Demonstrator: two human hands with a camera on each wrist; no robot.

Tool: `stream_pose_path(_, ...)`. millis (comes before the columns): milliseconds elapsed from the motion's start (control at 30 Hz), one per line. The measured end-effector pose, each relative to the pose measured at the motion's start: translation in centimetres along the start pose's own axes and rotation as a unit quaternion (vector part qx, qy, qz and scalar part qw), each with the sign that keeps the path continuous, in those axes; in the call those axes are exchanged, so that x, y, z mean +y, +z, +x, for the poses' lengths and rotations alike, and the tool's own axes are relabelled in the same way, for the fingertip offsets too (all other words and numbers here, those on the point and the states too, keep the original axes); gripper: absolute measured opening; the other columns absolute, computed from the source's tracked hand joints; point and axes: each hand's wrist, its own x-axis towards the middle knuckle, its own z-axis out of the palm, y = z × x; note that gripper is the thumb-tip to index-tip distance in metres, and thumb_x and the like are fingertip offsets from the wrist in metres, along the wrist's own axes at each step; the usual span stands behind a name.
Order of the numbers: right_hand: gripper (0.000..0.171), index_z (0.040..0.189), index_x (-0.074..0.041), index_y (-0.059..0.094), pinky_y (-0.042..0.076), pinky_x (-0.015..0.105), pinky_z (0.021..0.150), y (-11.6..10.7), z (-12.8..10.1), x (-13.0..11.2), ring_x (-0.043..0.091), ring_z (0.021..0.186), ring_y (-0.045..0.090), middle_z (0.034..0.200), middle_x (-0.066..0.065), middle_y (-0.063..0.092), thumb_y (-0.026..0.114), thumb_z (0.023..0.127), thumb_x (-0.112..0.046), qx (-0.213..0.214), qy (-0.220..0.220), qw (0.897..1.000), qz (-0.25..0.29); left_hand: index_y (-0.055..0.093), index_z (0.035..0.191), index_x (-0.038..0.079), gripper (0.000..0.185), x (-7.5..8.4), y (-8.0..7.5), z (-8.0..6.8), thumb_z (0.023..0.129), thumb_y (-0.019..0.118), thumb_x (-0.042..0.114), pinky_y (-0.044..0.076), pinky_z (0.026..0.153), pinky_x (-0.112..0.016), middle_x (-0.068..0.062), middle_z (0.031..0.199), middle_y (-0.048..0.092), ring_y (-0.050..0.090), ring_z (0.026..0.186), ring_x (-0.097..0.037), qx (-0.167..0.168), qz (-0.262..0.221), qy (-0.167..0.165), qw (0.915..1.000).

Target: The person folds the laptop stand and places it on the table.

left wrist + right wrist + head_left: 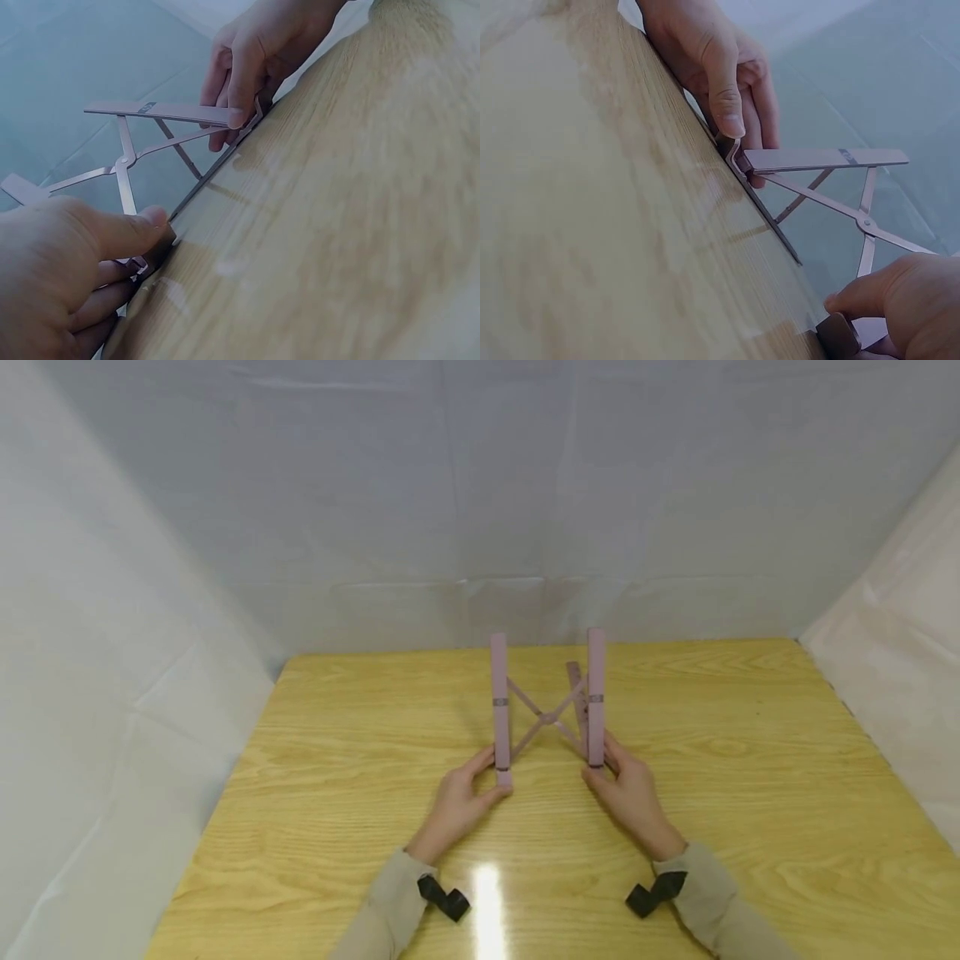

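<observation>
A pinkish folding laptop stand [500, 693] stands unfolded on the table, its two long arms apart and crossed struts joined at a pivot between them. My left hand [457, 797] holds the near end of the left arm, thumb on the front lip and fingers at the outer side. At the right arm's near end, my right hand [630, 793] pinches the stand between thumb and fingers. The left wrist view shows the left thumb [135, 229] pressed against the lip. Up close in the right wrist view, the right hand [922, 307] partly hides its end of the stand.
The stand rests on a wood-grain table [337, 735] with a bright light reflection near its front. White sheeting [375, 510] hangs behind the table and along both sides. Each sleeved wrist carries a small black camera [450, 902].
</observation>
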Motion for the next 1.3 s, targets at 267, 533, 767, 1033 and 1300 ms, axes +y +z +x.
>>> stream_pose_path(267,0.07,0.147,-0.003,0.045,0.045,0.049,0.102,0.2,0.0,-0.1,0.032,0.121,0.057,0.128,0.018,0.062,0.075,0.084,-0.006,0.011,0.001,1.0,-0.019,0.049,0.146,0.013,0.07,-0.1,0.1,0.0,0.084,0.08,0.021,0.035,0.113,-0.046,-0.003,0.134,0.062,0.05,0.132,-0.027,0.003,0.003,-0.012,0.9999)
stream_pose_path(533,0.058,0.145,0.002,0.046,0.049,0.03,0.096,0.0,-0.1,-0.7,0.031,0.121,0.058,0.131,0.021,0.059,0.068,0.092,-0.008,0.022,0.037,0.997,0.056,0.05,0.145,0.013,0.066,-0.1,0.1,0.0,0.086,0.079,0.02,0.035,0.113,-0.047,-0.002,0.134,0.062,0.05,0.132,-0.027,0.009,-0.006,-0.021,0.9997)
stream_pose_path(767,0.043,0.137,0.009,0.052,0.051,0.015,0.088,0.1,0.7,-0.8,0.025,0.114,0.063,0.128,0.028,0.059,0.059,0.094,0.006,0.083,0.048,0.973,0.209,0.05,0.141,-0.002,0.052,-0.7,0.2,0.7,0.094,0.069,0.009,0.04,0.109,-0.043,-0.016,0.133,0.061,0.057,0.124,-0.031,0.063,-0.138,-0.009,0.9884)
stream_pose_path(1033,0.031,0.126,0.012,0.059,0.054,0.02,0.084,0.2,2.0,0.6,0.01,0.097,0.067,0.115,0.028,0.065,0.058,0.097,0.001,0.147,0.003,0.945,0.294,0.049,0.132,-0.014,0.04,1.1,-0.7,2.3,0.095,0.06,-0.004,0.052,0.097,-0.038,-0.032,0.127,0.057,0.057,0.116,-0.044,0.157,-0.232,0.028,0.9597)
stream_pose_path(1300,0.042,0.127,0.013,0.057,0.058,0.031,0.081,0.1,3.3,1.1,0.021,0.09,0.065,0.103,0.012,0.067,0.064,0.098,-0.017,0.158,0.014,0.926,0.344,0.052,0.132,-0.009,0.037,2.1,-1.0,4.0,0.097,0.06,0.0,0.053,0.091,-0.032,-0.034,0.124,0.053,0.056,0.108,-0.035,0.207,-0.263,0.025,0.942)
